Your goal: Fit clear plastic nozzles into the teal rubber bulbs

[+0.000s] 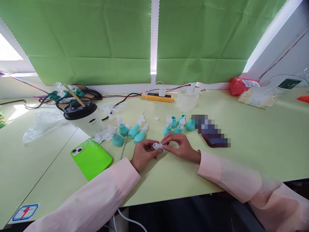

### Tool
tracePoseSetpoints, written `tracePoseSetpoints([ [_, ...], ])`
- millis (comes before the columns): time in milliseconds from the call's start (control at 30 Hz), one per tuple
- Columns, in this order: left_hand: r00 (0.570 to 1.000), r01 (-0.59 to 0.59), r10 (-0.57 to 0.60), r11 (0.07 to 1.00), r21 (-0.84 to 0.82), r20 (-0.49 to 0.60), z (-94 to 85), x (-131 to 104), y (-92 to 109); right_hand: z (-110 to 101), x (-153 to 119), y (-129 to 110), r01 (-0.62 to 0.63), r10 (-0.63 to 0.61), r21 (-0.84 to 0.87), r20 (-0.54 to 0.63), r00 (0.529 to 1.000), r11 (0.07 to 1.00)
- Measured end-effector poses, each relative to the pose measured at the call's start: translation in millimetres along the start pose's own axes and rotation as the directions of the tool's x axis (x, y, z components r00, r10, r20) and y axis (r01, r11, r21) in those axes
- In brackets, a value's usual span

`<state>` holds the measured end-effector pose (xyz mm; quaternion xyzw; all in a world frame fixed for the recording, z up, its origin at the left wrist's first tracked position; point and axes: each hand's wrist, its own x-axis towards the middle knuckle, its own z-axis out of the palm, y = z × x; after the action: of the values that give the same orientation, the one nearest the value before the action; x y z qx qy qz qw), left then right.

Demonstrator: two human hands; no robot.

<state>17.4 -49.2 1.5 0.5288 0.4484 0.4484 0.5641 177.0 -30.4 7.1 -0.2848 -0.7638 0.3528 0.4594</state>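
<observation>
Near the middle of the frame, the left hand (pixel 142 154) and the right hand (pixel 180 146) meet just above the surface (pixel 253 145). Both pinch one small clear plastic piece (pixel 158 146) between their fingertips, one hand at each end, likely so it stays steady. Right behind the hands lie two little groups of teal bulbs (pixel 132 131), close enough to grab. A bright green phone (pixel 91 158) lies flat at the lower left, off to the side. A white cup with a black lid (pixel 83 117) stands behind it.

Pale green table (pixel 253 151) beneath green window blinds (pixel 96 38), daylight behind.
</observation>
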Motion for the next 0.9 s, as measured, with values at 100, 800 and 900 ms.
tracePoseSetpoints([
  [100,0.999,-0.046,0.047,0.998,0.048,-0.002,-0.1,-1.7,-0.1,0.4,-0.7,-2.0,-0.004,0.004,-0.005,0.015,1.0,1.0],
  [800,0.912,-0.393,0.411,0.862,0.32,0.013,-0.8,-10.4,7.0,2.3,0.6,-0.2,-0.526,0.428,0.492,0.306,0.85,0.694],
  [900,0.892,-0.433,0.451,0.822,0.369,0.042,-2.0,-10.2,6.7,1.7,0.6,-2.4,-0.527,0.424,0.501,0.313,0.85,0.687],
])
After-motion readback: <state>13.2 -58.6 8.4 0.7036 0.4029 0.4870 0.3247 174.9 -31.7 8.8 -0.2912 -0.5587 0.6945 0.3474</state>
